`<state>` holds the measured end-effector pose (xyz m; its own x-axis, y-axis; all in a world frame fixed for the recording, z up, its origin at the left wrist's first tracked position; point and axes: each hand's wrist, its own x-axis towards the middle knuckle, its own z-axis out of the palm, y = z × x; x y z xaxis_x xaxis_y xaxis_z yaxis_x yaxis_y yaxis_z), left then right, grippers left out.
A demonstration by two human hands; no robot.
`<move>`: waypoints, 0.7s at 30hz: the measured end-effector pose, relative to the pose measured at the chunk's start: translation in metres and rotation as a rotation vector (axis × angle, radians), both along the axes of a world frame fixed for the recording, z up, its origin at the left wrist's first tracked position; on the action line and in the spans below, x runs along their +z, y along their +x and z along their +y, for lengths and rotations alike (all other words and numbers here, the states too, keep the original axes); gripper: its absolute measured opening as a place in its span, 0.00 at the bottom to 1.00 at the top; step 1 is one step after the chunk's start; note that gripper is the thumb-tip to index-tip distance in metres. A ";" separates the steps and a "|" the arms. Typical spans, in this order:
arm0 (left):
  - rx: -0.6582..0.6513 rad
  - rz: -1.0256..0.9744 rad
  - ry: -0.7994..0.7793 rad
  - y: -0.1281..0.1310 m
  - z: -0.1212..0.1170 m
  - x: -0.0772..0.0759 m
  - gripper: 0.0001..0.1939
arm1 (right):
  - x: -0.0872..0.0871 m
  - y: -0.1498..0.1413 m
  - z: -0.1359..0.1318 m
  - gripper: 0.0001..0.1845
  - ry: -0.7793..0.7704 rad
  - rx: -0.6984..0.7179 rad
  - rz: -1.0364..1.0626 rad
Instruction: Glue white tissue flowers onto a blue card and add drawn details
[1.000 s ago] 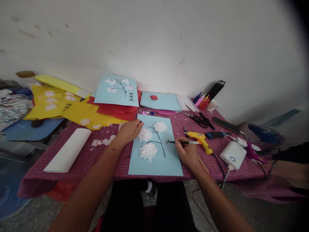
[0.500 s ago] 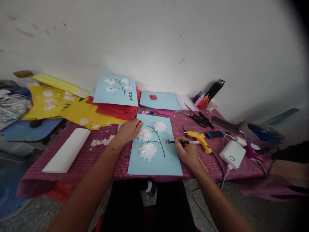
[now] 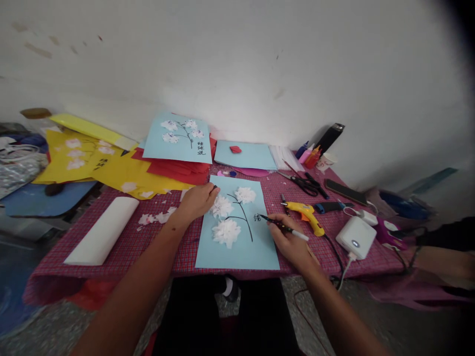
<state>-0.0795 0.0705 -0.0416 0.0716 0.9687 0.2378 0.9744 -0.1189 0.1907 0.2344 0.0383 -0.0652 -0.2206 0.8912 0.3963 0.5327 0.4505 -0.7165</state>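
- Evidently, the written character (image 3: 257, 217) on the blue sheet (image 3: 237, 257) has been filled out: more strokes are seen in it than a second ago, so it is judged to be finished or nearly so.
- The black pen (image 3: 285, 228) has been swung round as well. Its white end, earlier held almost level with the tip, is now dropped toward the person, and the tip is held just beside the character's upper right; whether paper is touched cannot be told.
- By this tilt, a pause between strokes is suggested rather than a stroke in full flow.
- The pen is gripped by the right hand (image 3: 285, 238), fingers bent around the barrel, over the sheet's right edge.
- The left hand (image 3: 200, 200) is kept in place at the sheet's left edge, its fingers curled closed; a small dark object (image 3: 214, 187) is pinched in them, too small to be identified.
- The sheet is laid flat before the person, with three white flowers (image 3: 226, 233) and a drawn stem (image 3: 245, 217) left of the writing.
- Beyond it, a similar blue card (image 3: 159, 148) is propped on red paper (image 3: 181, 170), marked with a column of characters (image 3: 201, 148).
- To the right, a yellow glue gun (image 3: 297, 207) is left lying near the scissors (image 3: 307, 186).
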 end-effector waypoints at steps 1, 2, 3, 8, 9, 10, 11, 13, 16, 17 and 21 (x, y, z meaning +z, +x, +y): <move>0.001 0.001 0.000 0.000 0.000 0.000 0.22 | -0.002 -0.001 -0.002 0.09 0.005 -0.009 -0.005; 0.002 0.002 -0.001 0.000 0.000 0.000 0.21 | -0.003 -0.002 -0.004 0.09 0.016 -0.009 -0.016; 0.002 0.004 -0.001 0.000 0.000 0.000 0.21 | -0.004 -0.003 -0.005 0.09 0.035 0.000 -0.034; 0.003 0.012 0.002 0.000 0.000 0.001 0.21 | -0.006 -0.004 -0.005 0.08 0.120 0.042 -0.112; 0.001 0.013 0.002 0.000 0.000 0.001 0.21 | -0.005 -0.004 -0.005 0.08 0.128 0.046 -0.119; 0.000 0.013 0.002 0.000 0.001 0.001 0.21 | -0.004 -0.004 -0.005 0.08 0.134 0.057 -0.128; 0.000 0.013 0.002 0.000 0.001 0.000 0.21 | -0.003 -0.004 -0.005 0.07 0.136 0.075 -0.141; 0.000 0.014 0.005 0.000 0.001 0.000 0.21 | -0.002 -0.004 -0.005 0.07 0.137 0.107 -0.168; -0.005 0.011 0.009 0.000 0.001 -0.001 0.21 | -0.002 -0.005 -0.004 0.07 0.144 0.094 -0.184; -0.006 0.008 0.006 0.000 0.001 0.000 0.21 | -0.002 -0.005 -0.004 0.07 0.148 0.079 -0.180; -0.005 -0.009 -0.006 0.000 0.001 0.001 0.21 | -0.003 -0.006 -0.004 0.07 0.132 0.092 -0.164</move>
<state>-0.0798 0.0710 -0.0408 0.0744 0.9697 0.2325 0.9720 -0.1226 0.2005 0.2285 0.0347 -0.0679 -0.3691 0.8075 0.4600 0.5897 0.5861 -0.5556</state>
